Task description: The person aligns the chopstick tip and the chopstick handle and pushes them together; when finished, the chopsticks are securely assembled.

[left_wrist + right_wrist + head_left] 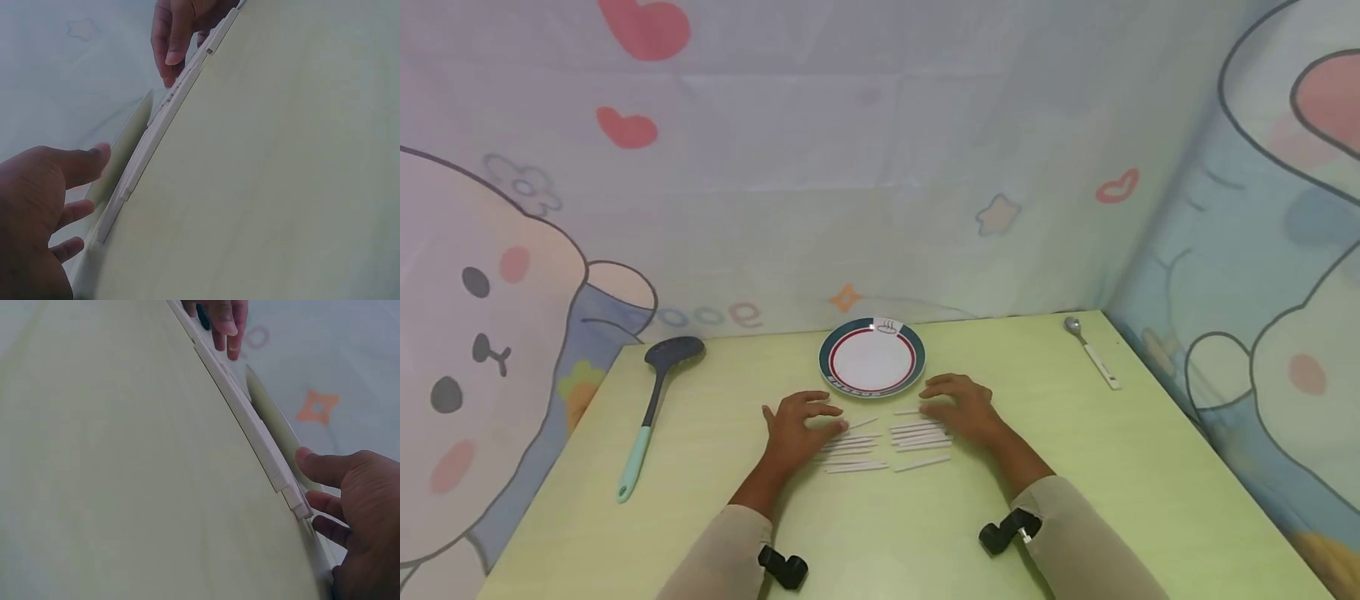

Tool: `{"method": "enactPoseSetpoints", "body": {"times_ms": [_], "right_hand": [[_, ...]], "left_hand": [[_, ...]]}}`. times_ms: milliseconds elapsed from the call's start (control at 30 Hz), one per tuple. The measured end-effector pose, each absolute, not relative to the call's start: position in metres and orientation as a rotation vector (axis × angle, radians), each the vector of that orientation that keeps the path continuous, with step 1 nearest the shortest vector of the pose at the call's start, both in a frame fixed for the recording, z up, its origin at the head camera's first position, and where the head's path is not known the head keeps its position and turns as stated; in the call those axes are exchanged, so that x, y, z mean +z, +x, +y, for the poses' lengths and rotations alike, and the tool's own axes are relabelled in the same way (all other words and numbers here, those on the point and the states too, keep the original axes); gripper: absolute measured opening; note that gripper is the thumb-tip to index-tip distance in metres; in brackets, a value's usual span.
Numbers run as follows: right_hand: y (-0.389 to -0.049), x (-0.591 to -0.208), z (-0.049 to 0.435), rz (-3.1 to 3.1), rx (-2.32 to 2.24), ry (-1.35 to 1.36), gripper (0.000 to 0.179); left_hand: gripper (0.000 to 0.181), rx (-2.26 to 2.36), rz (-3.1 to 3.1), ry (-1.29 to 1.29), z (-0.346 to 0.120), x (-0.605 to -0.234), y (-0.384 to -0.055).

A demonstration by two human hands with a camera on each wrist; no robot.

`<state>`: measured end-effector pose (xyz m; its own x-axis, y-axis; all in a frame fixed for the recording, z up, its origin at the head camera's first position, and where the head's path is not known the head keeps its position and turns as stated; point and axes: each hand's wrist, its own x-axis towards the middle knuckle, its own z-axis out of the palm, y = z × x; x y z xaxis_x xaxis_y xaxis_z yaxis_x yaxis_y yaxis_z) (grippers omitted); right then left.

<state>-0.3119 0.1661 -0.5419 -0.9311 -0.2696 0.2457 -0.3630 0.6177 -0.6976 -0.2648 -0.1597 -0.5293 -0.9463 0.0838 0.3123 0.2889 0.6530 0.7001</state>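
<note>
Several thin white sticks lie flat on the table in two side-by-side groups, a left group (pixel 856 468) and a right group (pixel 922 463). My left hand (pixel 801 429) hovers at the outer end of the left group, fingers spread and loosely bent, gripping nothing. Over the upper outer end of the right group is my right hand (pixel 966 408), its fingers relaxed and apart. In the left wrist view the left thumb (pixel 87 164) stands away from the sticks. The right wrist view shows the right hand (pixel 369 506) beside the stick ends, with nothing in its grasp.
A round plate (pixel 872 358) with a dark green rim sits just behind the sticks. On the left lies a black ladle (pixel 658 387) with a mint handle. A small spoon (pixel 1093 354) with a white handle lies at the far right. Printed cloth hangs behind the table (pixel 895 542).
</note>
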Motion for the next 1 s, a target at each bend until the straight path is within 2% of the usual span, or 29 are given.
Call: {"method": "enactPoseSetpoints", "body": {"times_ms": [533, 1000], "right_hand": [[-0.3132, -0.5388, 0.158, -2.819, 1.194, 0.452, 0.013], [-0.3099, -0.5391, 0.1592, -2.786, 1.216, 0.479, 0.005]], "left_hand": [[0.019, -1.1, -2.717, -0.218, -0.1556, -0.5329, -0.2687], [0.005, -1.061, -2.726, -0.156, -0.1508, -0.5336, -0.2689]]}}
